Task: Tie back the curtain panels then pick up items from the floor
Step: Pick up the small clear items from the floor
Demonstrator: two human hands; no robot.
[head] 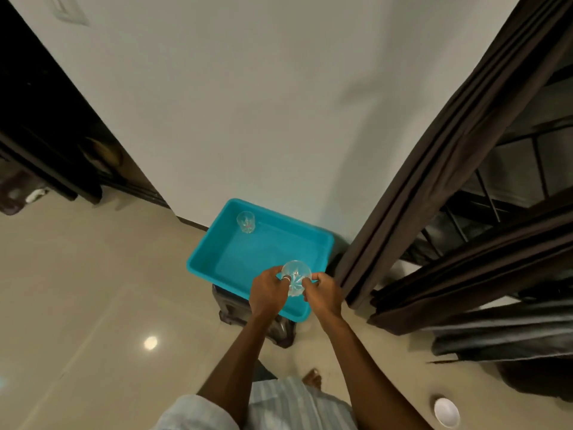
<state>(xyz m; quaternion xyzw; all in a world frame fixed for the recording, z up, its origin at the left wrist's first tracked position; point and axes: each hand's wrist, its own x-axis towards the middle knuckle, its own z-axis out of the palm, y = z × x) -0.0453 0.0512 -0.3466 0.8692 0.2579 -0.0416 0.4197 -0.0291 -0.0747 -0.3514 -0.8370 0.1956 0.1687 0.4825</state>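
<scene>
A clear cut-glass tumbler (296, 272) is held upright between both hands over the near right part of a turquoise plastic tray (204, 249). My left hand (267, 292) grips its left side, and my right hand (324, 293) grips its right side. A second clear glass (246, 222) stands upright in the tray's far left corner. The tray rests on a dark stool (231, 308). Dark brown curtain panels (434, 169) hang at the right, gathered along the window.
A white bowl (446, 412) lies on the beige tiled floor at the lower right. Dark fabric (502, 339) is spread on the floor under the curtain. A dark doorway with furniture is at the left. A white wall stands behind the tray.
</scene>
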